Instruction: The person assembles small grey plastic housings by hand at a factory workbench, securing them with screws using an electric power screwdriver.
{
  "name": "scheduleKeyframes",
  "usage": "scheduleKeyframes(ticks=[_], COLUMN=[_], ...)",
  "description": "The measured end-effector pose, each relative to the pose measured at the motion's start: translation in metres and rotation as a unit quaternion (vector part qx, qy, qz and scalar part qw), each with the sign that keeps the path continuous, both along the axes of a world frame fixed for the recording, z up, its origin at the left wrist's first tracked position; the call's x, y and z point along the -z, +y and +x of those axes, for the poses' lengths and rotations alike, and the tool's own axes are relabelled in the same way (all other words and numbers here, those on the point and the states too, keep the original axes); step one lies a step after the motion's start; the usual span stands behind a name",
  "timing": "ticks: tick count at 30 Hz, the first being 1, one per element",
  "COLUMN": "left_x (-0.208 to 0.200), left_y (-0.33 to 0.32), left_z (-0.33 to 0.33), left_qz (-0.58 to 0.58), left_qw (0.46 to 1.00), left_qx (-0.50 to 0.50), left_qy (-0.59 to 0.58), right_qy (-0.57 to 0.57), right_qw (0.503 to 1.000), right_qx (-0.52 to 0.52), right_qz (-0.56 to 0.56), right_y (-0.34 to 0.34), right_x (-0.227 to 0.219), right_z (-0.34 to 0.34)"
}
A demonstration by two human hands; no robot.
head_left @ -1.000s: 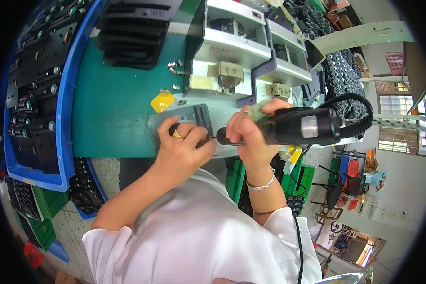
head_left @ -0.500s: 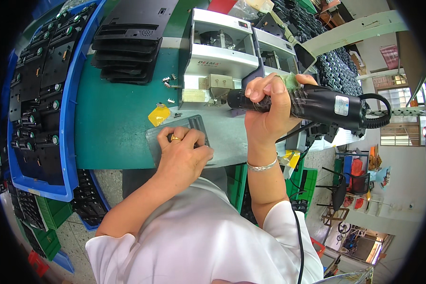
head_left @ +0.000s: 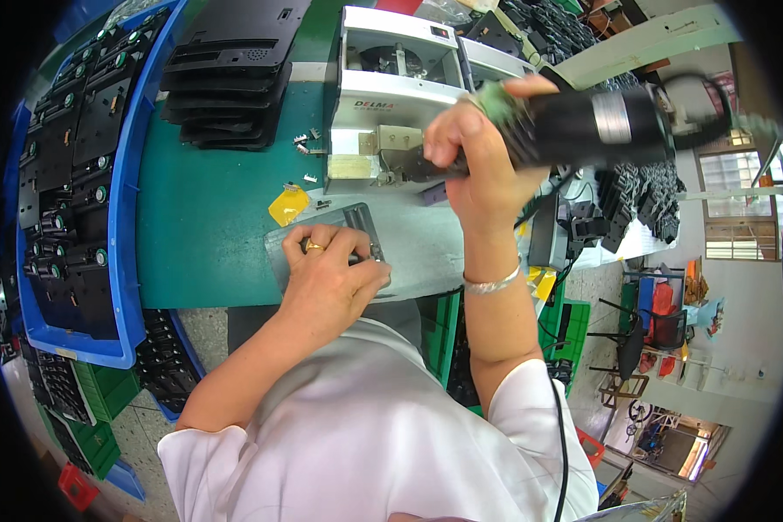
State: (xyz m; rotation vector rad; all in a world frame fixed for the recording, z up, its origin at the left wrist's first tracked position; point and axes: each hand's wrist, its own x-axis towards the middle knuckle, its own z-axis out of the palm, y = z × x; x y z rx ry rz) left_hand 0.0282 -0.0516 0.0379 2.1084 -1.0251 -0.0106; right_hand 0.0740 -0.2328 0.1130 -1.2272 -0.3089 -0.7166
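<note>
My right hand [head_left: 487, 161] is wrapped round a black electric screwdriver [head_left: 574, 130] with a silver band or label. Motion blurs the tool, which lies nearly level, its tip end pointing left in front of the white machine [head_left: 400, 100]. A coiled cable hangs at its back end. My left hand [head_left: 331, 265], with a ring on one finger, rests on a grey flat plate or fixture [head_left: 278, 252] at the table's near edge. Its fingers are curled and pinched at a dark part in the plate, mostly hidden under them. A yellow piece [head_left: 289, 205] and several small metal parts [head_left: 307, 143] lie beyond the plate.
A blue tray [head_left: 129, 261] of black panels with small round parts stands on the left. Stacked black covers [head_left: 230, 87] sit at the back of the green table [head_left: 191, 235]. A second machine [head_left: 496, 61] and heaped black parts [head_left: 639, 200] are to the right.
My right hand has lifted the screwdriver's back end up and away, and the tool is now blurred. My left hand stays on the plate. The whole view has shifted slightly.
</note>
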Motion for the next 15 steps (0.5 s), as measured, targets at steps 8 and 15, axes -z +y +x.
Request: scheduleKeyframes(ticks=[8, 15], left_x=[0.001, 0.002], left_y=[0.015, 0.01], left_z=[0.002, 0.005], left_qz=[-0.005, -0.01], left_qw=[0.999, 0.999], left_qx=[-0.047, -0.029], left_qy=[-0.022, -0.013], right_qy=[0.023, 0.079], right_qw=[0.998, 0.995], right_qx=[-0.022, -0.053], right_qz=[-0.045, 0.037], right_y=[-0.006, 0.008], right_x=[-0.006, 0.012], right_z=[-0.01, -0.081])
